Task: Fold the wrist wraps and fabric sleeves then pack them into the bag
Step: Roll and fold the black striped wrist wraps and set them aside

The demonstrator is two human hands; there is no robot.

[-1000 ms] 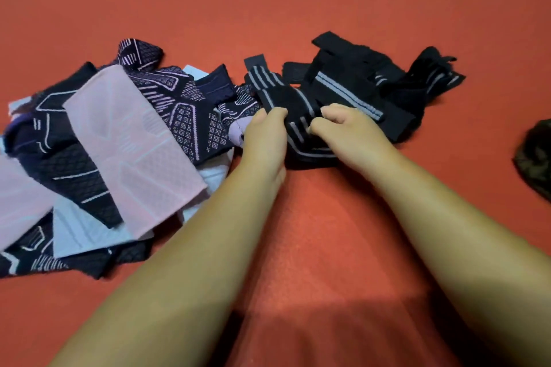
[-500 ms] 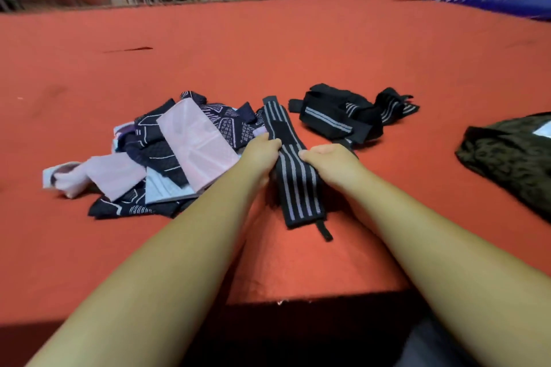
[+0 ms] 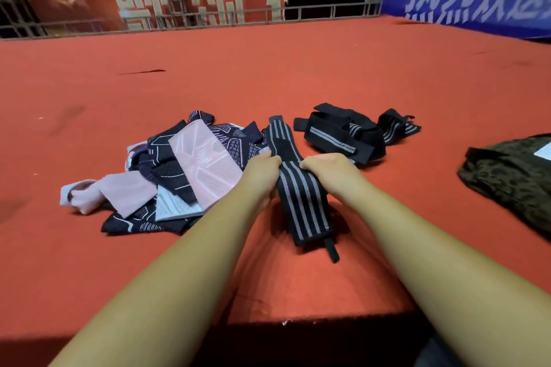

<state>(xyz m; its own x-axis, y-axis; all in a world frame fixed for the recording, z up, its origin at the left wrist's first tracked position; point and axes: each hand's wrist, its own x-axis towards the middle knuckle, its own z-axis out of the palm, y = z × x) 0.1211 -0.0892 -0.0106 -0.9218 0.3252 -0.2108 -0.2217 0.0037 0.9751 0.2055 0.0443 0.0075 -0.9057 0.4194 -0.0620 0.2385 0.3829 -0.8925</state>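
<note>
A black wrist wrap with grey stripes (image 3: 301,202) lies stretched out toward me on the red surface. My left hand (image 3: 262,171) grips its left edge and my right hand (image 3: 329,168) grips its right edge, both near the wrap's middle. To the left sits a heap of pink and dark patterned fabric sleeves (image 3: 185,176). Behind my right hand lies a bundle of other black wrist wraps (image 3: 343,135). A dark olive patterned bag (image 3: 512,176) rests at the right edge.
The red carpeted platform (image 3: 268,74) stretches far ahead; its front edge (image 3: 286,320) is close to me. A metal railing with red and blue banners (image 3: 208,3) borders the far side.
The wrap has been pulled out of the black bundle and laid straight toward me. The view has lifted, now showing the railing, banners and bag.
</note>
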